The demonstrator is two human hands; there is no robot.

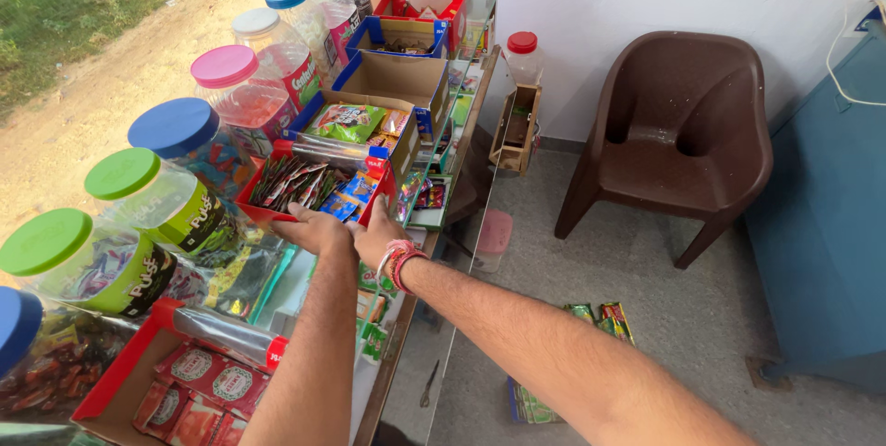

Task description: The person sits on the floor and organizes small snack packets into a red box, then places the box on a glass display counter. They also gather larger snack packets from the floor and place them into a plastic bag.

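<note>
Beside the row of round plastic sweet jars with coloured lids (pixel 175 189), the left hand (pixel 314 229) and right hand (pixel 378 234) clasp the near edge of the red cardboard box of sachets (pixel 309 183), fingers curled over its rim as if to steady it on the counter.

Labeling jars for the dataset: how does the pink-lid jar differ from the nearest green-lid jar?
The pink-lid jar stands farther up the row; the green-lid jar sits nearer the left hand and right hand. The pink-lid jar holds reddish sweets behind a red label; the green-lid jar's label is green and black. Both are clear plastic, round-lidded.
</note>
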